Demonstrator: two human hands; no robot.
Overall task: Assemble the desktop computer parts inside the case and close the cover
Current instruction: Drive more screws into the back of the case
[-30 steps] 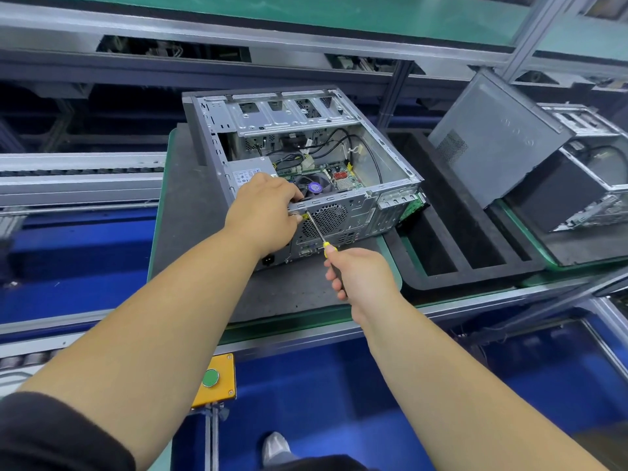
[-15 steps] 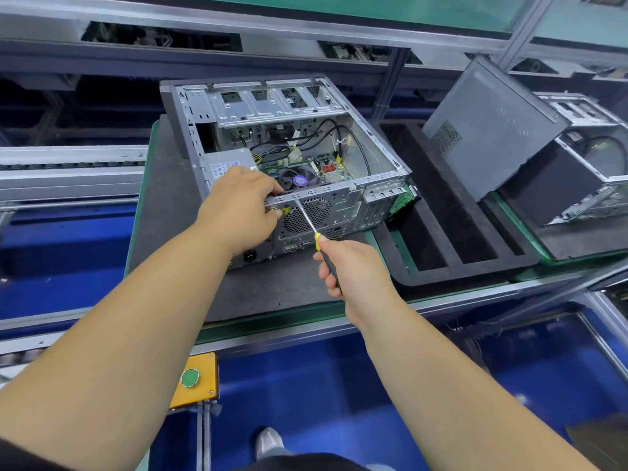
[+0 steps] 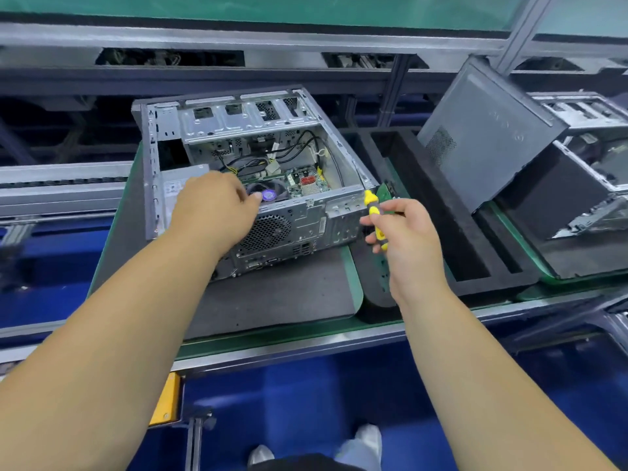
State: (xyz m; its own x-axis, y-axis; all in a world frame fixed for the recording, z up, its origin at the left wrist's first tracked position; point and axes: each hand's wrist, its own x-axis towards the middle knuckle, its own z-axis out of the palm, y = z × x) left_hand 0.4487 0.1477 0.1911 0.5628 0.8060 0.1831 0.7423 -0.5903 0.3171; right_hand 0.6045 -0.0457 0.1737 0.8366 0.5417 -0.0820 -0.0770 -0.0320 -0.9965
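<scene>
Reaching over the open case [image 3: 326, 212], the left hand [image 3: 217, 209] hangs loosely open above the fan [image 3: 266, 195]; the right hand [image 3: 404, 232] grips a screwdriver [image 3: 373, 212], which could nick boards if swung.

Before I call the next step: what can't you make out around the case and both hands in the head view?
- Screwdriver tip: hidden, the right hand wraps the yellow-black handle.
- Power supply label and the case rear-left corner: covered by the left hand.
- Whether the left fingers hold a screw: too small, blurred.
- Green card beside the case: mostly behind the case and right hand.
</scene>
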